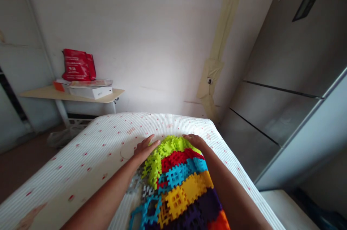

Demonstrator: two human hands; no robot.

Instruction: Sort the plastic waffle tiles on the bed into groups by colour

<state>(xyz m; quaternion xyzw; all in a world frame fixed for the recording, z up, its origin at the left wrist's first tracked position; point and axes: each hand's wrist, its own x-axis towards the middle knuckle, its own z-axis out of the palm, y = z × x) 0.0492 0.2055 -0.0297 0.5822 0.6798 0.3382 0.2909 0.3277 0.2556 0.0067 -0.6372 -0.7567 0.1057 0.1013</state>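
Observation:
A structure of interlocking plastic building tiles (177,199) stands before me in bands of lime green, red, blue, yellow, purple and orange. Some tiles have window-like grids. My left hand (145,148) is at the far left corner, by the lime green tiles (170,145), its fingers apart. At the far right corner my right hand (193,140) rests against the lime green end, fingers stretched out and partly hidden behind the wrist. Grey tiles (134,184) and blue frame tiles (148,210) lie along the structure's left side.
The table (108,150) has a white ribbed cover with red specks. A small desk (114,95) at the left bears a red bag (78,65) and a white box (94,92). A grey refrigerator (282,78) stands at the right, near a wall socket (209,81).

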